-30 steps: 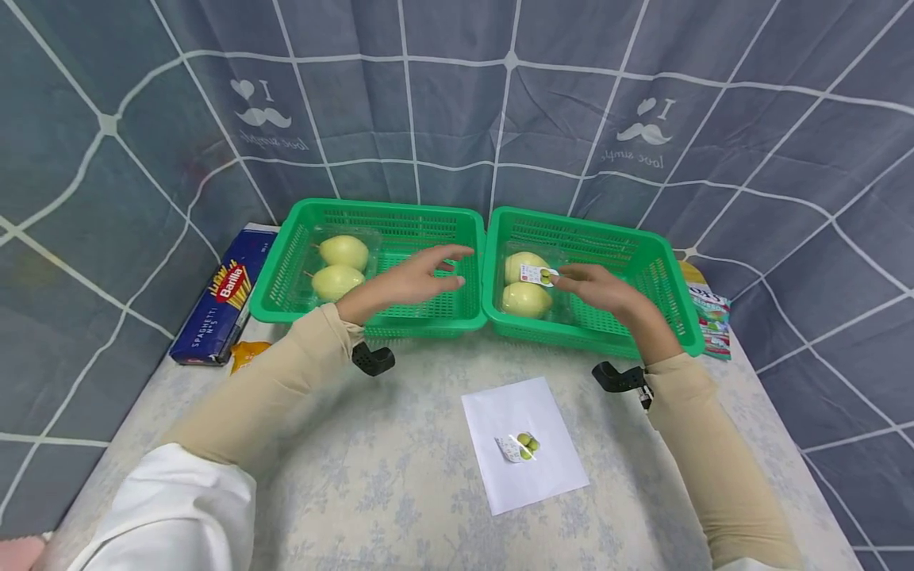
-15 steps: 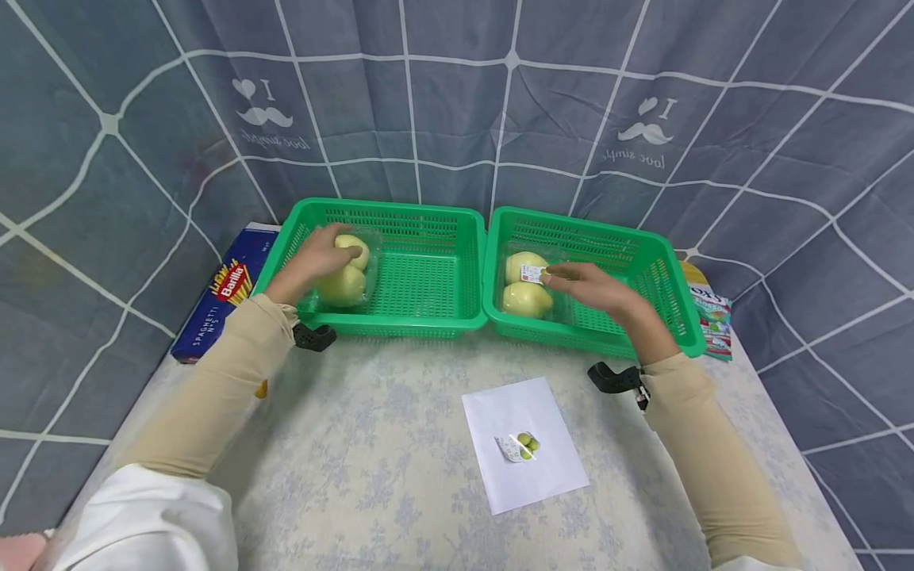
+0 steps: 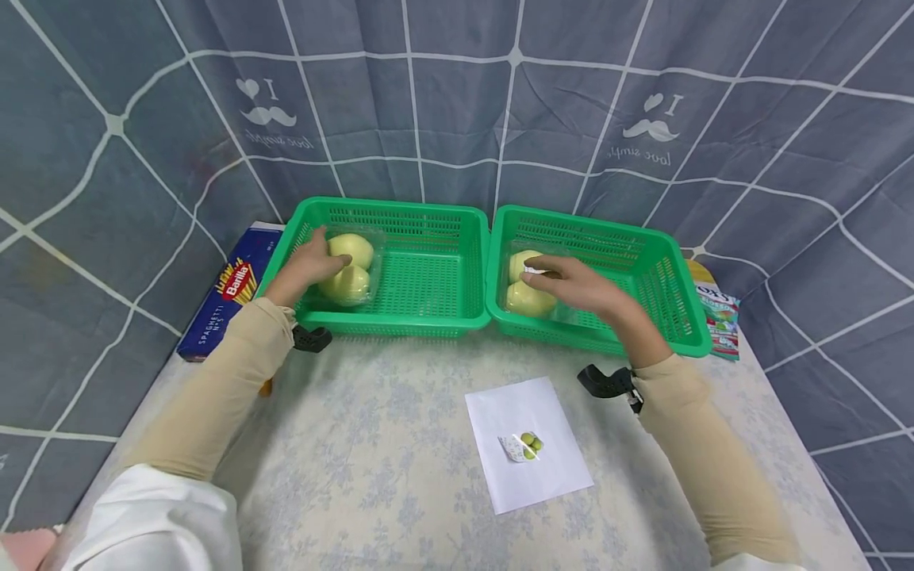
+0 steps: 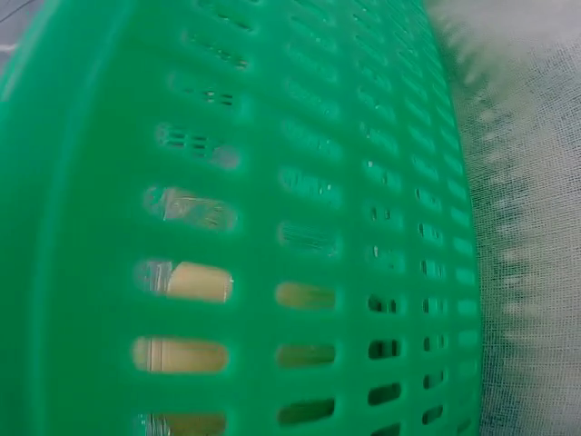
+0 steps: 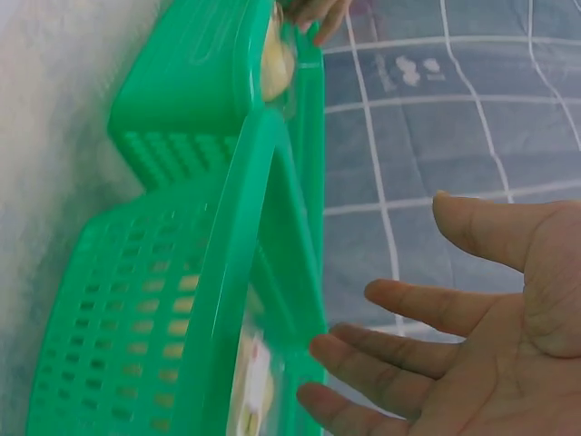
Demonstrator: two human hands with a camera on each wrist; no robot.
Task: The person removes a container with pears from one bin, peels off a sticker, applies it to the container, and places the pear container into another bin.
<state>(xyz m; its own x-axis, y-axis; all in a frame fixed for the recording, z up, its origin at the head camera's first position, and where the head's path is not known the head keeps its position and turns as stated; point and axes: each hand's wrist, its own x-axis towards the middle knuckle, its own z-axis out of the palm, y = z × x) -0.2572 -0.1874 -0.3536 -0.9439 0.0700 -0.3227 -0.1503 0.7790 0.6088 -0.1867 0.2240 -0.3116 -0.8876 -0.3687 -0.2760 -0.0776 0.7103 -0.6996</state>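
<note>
My left hand (image 3: 307,266) reaches into the left green basket (image 3: 389,323) beside a clear plastic pack of two pale yellow-green pears (image 3: 350,266). Its thumb lies over the pears, and its other fingers are at the pack's left side, partly hidden. In the left wrist view, the basket's slotted wall (image 4: 263,182) hides that hand. My right hand (image 3: 578,284) hovers over a second pear pack (image 3: 530,300) in the right green basket (image 3: 607,342). Its fingers are spread and hold nothing in the right wrist view; a white label (image 5: 254,372) shows on the pack below.
A white sheet (image 3: 528,484) bearing a sticker with a green fruit picture (image 3: 524,446) lies on the flowered tablecloth (image 3: 385,476). A blue spaghetti box (image 3: 232,289) leans left of the baskets. Snack packets (image 3: 717,313) stand at the right. A grey checked curtain (image 3: 457,103) hangs behind.
My left hand has moved left from above the left basket's middle to its pear pack. My right hand has shifted slightly left and now covers most of the label on the right pack.
</note>
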